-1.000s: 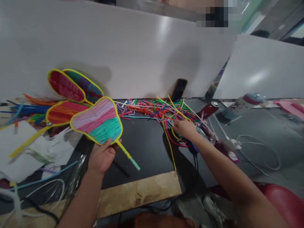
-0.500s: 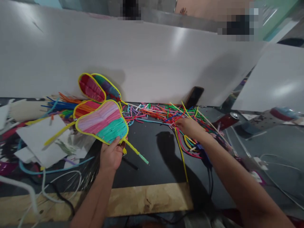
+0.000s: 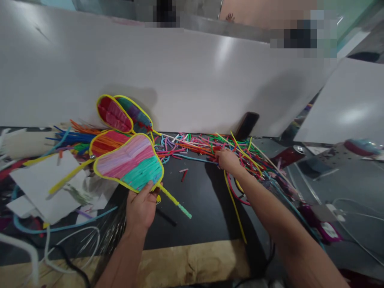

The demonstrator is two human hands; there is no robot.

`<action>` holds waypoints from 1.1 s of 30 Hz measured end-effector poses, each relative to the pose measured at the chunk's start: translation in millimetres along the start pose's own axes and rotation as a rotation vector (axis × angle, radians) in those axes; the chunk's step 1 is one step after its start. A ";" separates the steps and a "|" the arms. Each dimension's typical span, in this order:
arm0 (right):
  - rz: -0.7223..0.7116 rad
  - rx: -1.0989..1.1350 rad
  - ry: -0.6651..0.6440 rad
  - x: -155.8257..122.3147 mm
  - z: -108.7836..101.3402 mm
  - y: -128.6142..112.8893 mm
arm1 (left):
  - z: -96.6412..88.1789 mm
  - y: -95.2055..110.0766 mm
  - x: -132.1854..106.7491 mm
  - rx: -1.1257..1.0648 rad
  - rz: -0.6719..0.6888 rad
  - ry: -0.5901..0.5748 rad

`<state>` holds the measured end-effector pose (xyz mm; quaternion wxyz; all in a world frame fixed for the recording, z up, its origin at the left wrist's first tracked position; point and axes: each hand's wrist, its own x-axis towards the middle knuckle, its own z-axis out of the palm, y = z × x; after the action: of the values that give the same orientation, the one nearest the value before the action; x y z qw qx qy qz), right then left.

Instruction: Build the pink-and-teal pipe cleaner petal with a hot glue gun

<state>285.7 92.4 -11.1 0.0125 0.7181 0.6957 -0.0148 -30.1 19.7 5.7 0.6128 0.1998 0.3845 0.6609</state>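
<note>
My left hand (image 3: 140, 207) is closed on the lower edge of a hand fan (image 3: 129, 163) woven in pink, lilac and teal with a yellow rim; its yellow handle with a teal tip points down to the right. My right hand (image 3: 226, 159) reaches into a heap of coloured plastic strips (image 3: 207, 145) on the black table top (image 3: 198, 208), fingers curled among the strips; what they pinch is hidden.
Three more yellow-rimmed fans (image 3: 115, 114) lean against the white partition (image 3: 180, 76). Loose strips, white paper (image 3: 42, 182) and cords lie at the left. A dark phone (image 3: 246, 125) stands against the partition, a red can (image 3: 286, 155) and cables are at the right. A bare wood strip (image 3: 192, 262) runs along the near edge.
My right hand has shifted a little to the left within the strip heap. The fan in my left hand has hardly moved. Two short strip pieces now lie on the black top.
</note>
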 end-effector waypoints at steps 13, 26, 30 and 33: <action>0.065 0.238 0.064 31.5 3.8 -67.2 | 2.8 -11.6 -1.8 0.076 -0.044 -0.001; 0.168 0.963 0.375 22.8 -14.6 17.9 | 3.9 -18.6 -7.1 0.100 -0.146 -0.052; 0.155 1.124 0.456 18.1 -17.1 23.4 | 3.1 -20.0 -6.4 0.086 -0.162 -0.055; 0.151 1.157 0.530 19.0 -29.0 26.5 | 3.7 -19.8 -6.2 0.087 -0.150 -0.055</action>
<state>312.9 111.6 17.1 -0.5487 0.6349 0.5023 -0.2088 -13.3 13.8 -5.6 0.6617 0.2150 0.4097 0.5899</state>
